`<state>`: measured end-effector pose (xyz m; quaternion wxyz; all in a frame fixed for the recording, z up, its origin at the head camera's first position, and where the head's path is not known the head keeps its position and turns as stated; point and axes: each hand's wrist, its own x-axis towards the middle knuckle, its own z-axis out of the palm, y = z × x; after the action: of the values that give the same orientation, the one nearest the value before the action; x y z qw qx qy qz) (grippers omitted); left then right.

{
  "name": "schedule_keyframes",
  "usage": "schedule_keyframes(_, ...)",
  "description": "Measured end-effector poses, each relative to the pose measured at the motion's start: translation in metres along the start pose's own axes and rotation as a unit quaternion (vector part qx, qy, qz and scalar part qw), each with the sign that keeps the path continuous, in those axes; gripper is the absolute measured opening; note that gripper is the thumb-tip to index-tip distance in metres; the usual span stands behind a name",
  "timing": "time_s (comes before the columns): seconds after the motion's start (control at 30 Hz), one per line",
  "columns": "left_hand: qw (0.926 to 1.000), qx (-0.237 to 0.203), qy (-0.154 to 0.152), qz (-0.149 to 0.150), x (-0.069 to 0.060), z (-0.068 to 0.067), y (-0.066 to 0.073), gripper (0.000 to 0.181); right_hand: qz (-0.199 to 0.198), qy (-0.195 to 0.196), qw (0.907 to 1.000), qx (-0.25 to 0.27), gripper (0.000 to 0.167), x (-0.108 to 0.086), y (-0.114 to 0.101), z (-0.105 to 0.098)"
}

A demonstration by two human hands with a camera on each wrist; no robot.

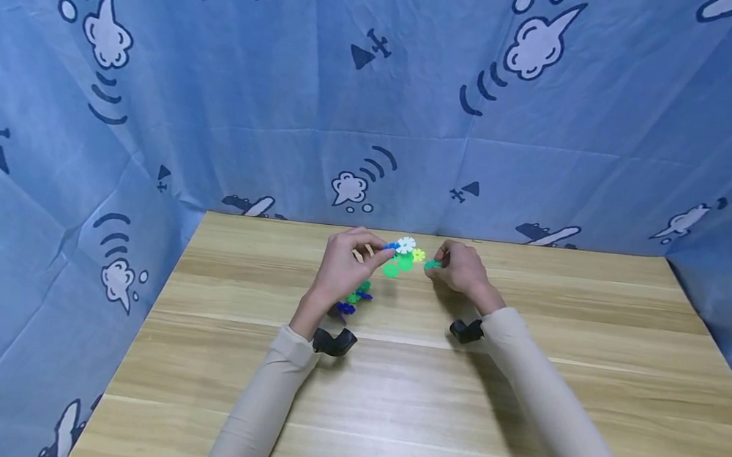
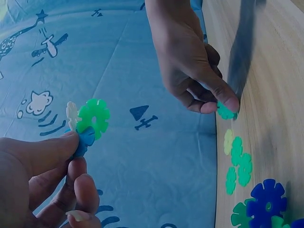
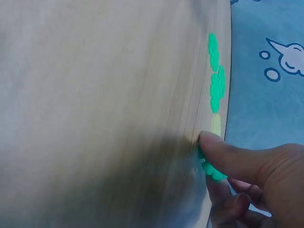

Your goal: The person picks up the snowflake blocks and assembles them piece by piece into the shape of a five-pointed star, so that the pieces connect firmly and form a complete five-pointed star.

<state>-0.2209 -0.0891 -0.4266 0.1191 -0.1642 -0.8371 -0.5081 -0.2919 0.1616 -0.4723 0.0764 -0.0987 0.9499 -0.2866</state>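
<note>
Blue curtain [image 1: 410,115], white disc [image 1: 407,240] face-on in the head view

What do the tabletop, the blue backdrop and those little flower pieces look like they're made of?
Tabletop: wood or laminate, with a sheen, judging by grain streaks and glare. Blue backdrop: probably matte fabric, given its creases. Flower pieces: likely smooth plastic, being thin, evenly coloured and notched.

A pale wood-grained table [image 1: 421,410]. Near its far edge lie green flower-shaped discs [image 2: 245,169] beside a yellow disc [image 2: 228,142]; closer in sits a cluster of blue and green discs [image 2: 260,195], seemingly interlocked.
</note>
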Motion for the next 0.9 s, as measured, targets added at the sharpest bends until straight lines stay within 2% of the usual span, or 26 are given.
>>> schedule_keyframes(0.27, 1.0000, -0.001, -0.005, -0.005, -0.001, 0.001, 0.001, 0.016, -0.007, -0.003, 1.0000, 0.003, 0.023, -0.009, 0.000, -0.002)
schedule_keyframes(0.4, 0.9999, -0.001, -0.007, -0.007, 0.000, 0.002, 0.002, 0.017, -0.026, 0.031, 0.9987, 0.032, 0.021, -0.018, -0.002, -0.010)
schedule_keyframes(0.63, 0.9997, -0.006, -0.021, -0.006, -0.001, 0.003, 0.001, 0.016, -0.067, 0.096, 0.9864, 0.115, 0.021, -0.038, -0.015, -0.029)
schedule_keyframes(0.77, 0.9997, -0.004, -0.023, -0.001, -0.001, 0.003, 0.000, 0.016, -0.074, 0.109, 0.9808, 0.144, 0.023, -0.050, -0.025, -0.039)
schedule_keyframes(0.9, 0.9997, 0.000, -0.024, 0.005, 0.000, 0.004, 0.000, 0.015, -0.090, 0.103, 0.9775, 0.161, 0.024, -0.063, -0.035, -0.047)
